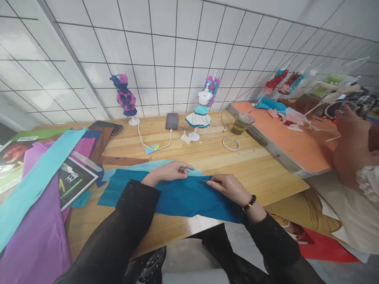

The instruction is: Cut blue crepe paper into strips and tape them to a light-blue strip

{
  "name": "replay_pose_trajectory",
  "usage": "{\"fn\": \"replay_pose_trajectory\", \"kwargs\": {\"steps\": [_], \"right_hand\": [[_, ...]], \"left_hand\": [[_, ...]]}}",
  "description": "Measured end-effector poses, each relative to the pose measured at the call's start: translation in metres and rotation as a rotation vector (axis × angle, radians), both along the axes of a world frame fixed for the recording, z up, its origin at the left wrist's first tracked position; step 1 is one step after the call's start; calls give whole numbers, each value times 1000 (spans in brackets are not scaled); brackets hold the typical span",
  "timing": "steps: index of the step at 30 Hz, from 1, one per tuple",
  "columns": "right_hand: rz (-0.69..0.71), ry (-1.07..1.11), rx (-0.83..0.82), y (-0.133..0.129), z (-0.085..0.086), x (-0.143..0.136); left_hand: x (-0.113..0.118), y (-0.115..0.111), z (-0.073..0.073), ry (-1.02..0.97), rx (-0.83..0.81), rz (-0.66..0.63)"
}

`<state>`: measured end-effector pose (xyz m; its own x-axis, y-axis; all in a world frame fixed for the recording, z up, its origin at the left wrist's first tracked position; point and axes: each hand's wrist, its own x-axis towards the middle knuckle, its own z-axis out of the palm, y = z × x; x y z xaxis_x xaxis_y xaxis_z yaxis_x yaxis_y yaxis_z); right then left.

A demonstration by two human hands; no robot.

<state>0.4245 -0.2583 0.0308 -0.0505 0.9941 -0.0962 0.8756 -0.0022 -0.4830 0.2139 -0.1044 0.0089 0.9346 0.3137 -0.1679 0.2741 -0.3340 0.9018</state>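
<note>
A length of dark teal fabric (183, 197) lies across the wooden table near its front edge, with a light blue piece (162, 163) showing behind it. My left hand (174, 170) is over the upper edge of the teal fabric, fingers curled and the index finger pointing right; whether it pinches anything is hidden. My right hand (226, 186), with a dark bead bracelet at the wrist, is closed around a small thin tool whose tip points left over the fabric. The tool is too small to name.
Colored fabrics (44, 205) and booklets cover the left side. Dressed mini mannequins (203, 110), a phone (111, 127), a charger cable, a tape roll (231, 144) and a drink cup (242, 123) stand behind. At right, another person sits by an orange table (284, 138).
</note>
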Motion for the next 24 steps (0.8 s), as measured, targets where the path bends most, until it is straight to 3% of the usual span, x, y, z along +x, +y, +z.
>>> {"fn": "replay_pose_trajectory", "kwargs": {"steps": [24], "right_hand": [[37,-6,35,11,-8,-17]], "left_hand": [[0,0,-2,34,-26,-12]]}}
